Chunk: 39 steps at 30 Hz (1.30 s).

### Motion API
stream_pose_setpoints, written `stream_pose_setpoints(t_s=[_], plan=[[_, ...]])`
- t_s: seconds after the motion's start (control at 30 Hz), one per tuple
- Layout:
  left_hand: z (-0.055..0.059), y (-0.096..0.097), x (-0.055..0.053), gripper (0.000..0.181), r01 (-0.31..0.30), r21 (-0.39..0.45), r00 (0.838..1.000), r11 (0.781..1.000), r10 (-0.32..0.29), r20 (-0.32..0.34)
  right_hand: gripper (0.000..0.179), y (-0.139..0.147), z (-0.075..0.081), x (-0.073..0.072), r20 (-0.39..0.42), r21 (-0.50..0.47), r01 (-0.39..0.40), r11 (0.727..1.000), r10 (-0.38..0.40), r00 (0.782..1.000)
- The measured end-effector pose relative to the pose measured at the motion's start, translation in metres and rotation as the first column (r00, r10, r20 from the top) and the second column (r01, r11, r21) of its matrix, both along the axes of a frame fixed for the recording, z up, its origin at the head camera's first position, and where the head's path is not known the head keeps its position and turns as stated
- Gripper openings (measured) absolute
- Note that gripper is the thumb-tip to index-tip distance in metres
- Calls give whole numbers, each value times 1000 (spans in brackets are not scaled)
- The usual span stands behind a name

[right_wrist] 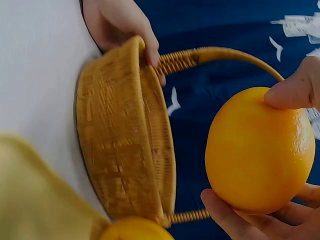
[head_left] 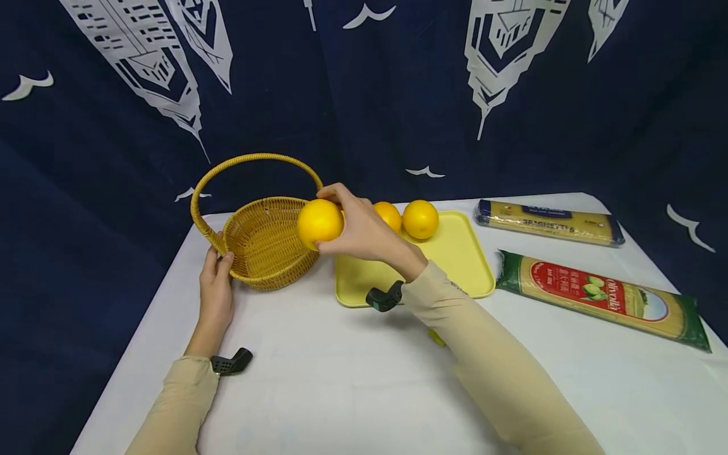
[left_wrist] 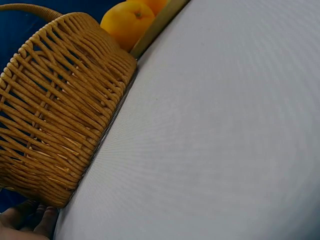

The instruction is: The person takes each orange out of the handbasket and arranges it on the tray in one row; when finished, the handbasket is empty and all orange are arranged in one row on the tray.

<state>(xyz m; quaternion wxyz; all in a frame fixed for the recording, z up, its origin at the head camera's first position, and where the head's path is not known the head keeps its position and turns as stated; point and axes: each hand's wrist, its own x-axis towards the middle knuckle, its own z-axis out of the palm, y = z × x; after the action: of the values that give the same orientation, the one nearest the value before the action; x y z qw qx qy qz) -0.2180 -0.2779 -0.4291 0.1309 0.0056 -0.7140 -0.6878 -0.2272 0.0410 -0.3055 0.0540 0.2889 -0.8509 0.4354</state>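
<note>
My left hand (head_left: 216, 294) grips the left side of a woven wicker basket (head_left: 279, 278), thumb at the rim by the foot of its tall arched handle (head_left: 258, 157). The basket stands upright on the table, and the inside that shows holds nothing. My right hand (head_left: 364, 227) holds an orange (head_left: 320, 225) up in the air, thumb on one side and fingers on the other. In the head view this orange overlaps the basket's right rim; in the right wrist view the orange (right_wrist: 260, 150) is apart from the basket (right_wrist: 115, 135).
A yellow tray (head_left: 457, 253) lies right of the basket, with an orange (head_left: 421, 220) and another orange (head_left: 388, 215) at its back. Farther right are a spaghetti pack (head_left: 548, 222) and a green-ended pasta pack (head_left: 603, 297). A small yellow-green thing (head_left: 436, 337) peeks out under my right forearm.
</note>
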Motion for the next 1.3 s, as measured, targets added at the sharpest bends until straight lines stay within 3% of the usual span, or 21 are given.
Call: stream_pose_setpoints(t_s=[0.43,0.8,1.1,1.3], plan=[[0,0,0,56,4,-1,1000,1000,-4,6,79,85,-7,1,20,42,177,983,-178,984],[-1,4,2,56,-2,20,1000,1000,2,8,82,146,-27,1,59,81,329,941,-334,941],[-3,2,2,55,-15,14,1000,1000,15,21,80,174,-38,-4,73,67,412,909,-416,906],[-3,2,1,55,-9,15,1000,1000,9,15,81,187,-45,-7,41,51,488,871,-490,871]])
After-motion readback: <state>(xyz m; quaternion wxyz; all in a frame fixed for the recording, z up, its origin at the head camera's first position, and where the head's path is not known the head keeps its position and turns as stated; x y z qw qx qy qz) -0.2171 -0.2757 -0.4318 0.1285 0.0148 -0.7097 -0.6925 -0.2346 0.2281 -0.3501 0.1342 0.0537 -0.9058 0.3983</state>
